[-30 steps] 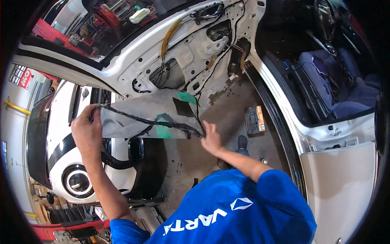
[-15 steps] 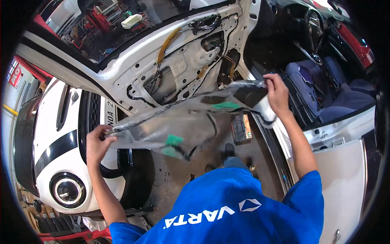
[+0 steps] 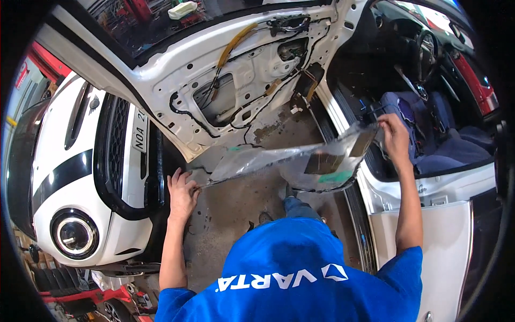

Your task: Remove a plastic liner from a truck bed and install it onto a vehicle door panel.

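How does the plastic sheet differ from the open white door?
The plastic sheet is translucent and creased; the door is mostly opaque, white-painted panel.
The sheet is held between the left hand and right hand; neither touches the door.
The sheet shows a green patch, while the door carries a yellow strip.
Both are streaked with black.

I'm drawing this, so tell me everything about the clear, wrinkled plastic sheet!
The clear, wrinkled plastic sheet looks thin and floppy, with green patches, dark rectangular patches and a black strip along its lower right edge. The bare left hand pinches its left end and the bare right hand its right end, holding it above the grey concrete floor.
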Motion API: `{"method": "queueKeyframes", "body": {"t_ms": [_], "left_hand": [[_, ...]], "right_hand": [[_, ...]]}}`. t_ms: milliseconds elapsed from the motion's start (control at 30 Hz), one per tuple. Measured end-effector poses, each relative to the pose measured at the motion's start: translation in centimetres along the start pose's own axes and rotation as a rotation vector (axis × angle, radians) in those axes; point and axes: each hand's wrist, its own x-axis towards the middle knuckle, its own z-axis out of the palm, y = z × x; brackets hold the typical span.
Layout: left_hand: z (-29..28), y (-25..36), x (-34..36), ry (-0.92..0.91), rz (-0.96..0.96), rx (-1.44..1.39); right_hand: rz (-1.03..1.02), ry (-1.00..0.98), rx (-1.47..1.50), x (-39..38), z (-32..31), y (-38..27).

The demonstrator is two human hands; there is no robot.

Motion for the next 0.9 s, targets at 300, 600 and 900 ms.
{"method": "queueKeyframes", "body": {"t_ms": [300, 600, 900], "left_hand": [[-0.2, -0.7, 2.6, 0.192, -0.134, -0.318], [-2.8, 4.7, 8.8, 0.250, -0.305, -0.409], [-0.5, 3.6, 15.5, 0.091, -0.741, -0.633]], "right_hand": [[-0.217, -0.045, 0.001, 11.8, 0.1, 4.3], [-0.046, 0.027, -0.075, 20.9, 5.4, 12.4], [-0.002, -0.288, 0.236, 32.2, 13.8, 22.8]]}}
